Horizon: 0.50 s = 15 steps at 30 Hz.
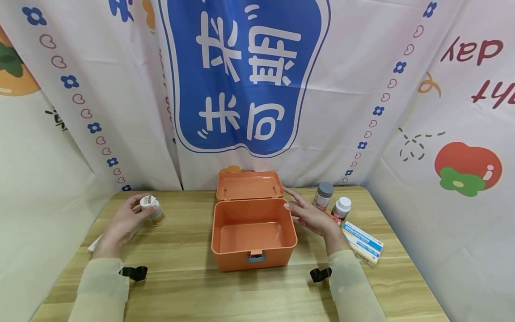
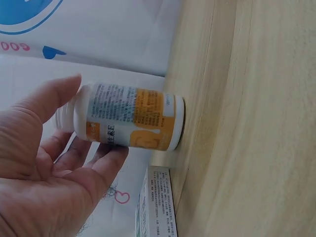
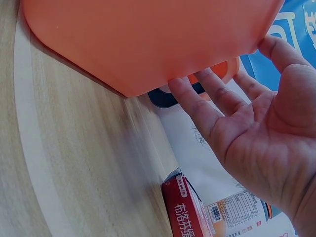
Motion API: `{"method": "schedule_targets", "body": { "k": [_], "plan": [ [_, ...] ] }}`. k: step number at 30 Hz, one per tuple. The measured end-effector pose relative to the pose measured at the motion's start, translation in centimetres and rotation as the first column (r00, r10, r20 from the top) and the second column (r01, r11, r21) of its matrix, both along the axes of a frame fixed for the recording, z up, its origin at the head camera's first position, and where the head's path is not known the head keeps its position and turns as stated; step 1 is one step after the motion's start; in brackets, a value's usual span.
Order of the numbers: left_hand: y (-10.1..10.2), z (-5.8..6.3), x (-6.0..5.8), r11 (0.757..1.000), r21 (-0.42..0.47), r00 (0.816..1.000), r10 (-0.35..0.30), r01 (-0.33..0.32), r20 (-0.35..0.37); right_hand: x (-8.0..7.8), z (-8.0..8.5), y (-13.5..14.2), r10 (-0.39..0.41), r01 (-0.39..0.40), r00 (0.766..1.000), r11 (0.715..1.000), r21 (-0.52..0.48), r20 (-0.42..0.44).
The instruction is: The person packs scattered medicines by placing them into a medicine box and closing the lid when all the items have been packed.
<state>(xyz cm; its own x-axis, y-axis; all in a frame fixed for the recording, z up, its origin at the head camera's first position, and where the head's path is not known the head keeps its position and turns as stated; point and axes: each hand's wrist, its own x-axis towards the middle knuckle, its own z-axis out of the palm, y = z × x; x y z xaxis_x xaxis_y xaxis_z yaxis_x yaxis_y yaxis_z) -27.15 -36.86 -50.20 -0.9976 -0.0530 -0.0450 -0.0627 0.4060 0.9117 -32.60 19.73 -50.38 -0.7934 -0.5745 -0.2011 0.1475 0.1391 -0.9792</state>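
Observation:
My left hand [image 1: 122, 223] holds a white pill bottle [image 1: 158, 218] with an orange and white label, thumb and fingers about its cap end. In the left wrist view the bottle [image 2: 133, 116] stands with its base at the wood surface. An orange lidded box [image 1: 254, 259] sits mid-table, its lid [image 1: 250, 186] swung back and its inside bare. At the box's right rear corner is my right hand [image 1: 315, 218], thumb at the rim, other fingers extended along the outside. In the right wrist view those fingertips [image 3: 178, 86] touch the orange wall.
Right of the box stand a grey-capped bottle [image 1: 323, 197] and a white-capped bottle [image 1: 342, 208], near a red medicine box [image 3: 185, 207] and a blue-white medicine box [image 1: 363, 241]. A pale carton [image 2: 157, 202] lies by the left hand. Printed curtains border the table [image 1: 241, 295].

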Motion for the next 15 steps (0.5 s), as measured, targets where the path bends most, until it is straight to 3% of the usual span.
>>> {"method": "schedule_targets", "body": {
  "k": [15],
  "plan": [
    [1.6, 0.4, -0.6, 0.996, -0.091, 1.0, 0.003, -0.005, -0.023, 0.1, 0.1, 0.0, 0.001, -0.001, 1.0, 1.0, -0.004, 0.006]
  ]
}}
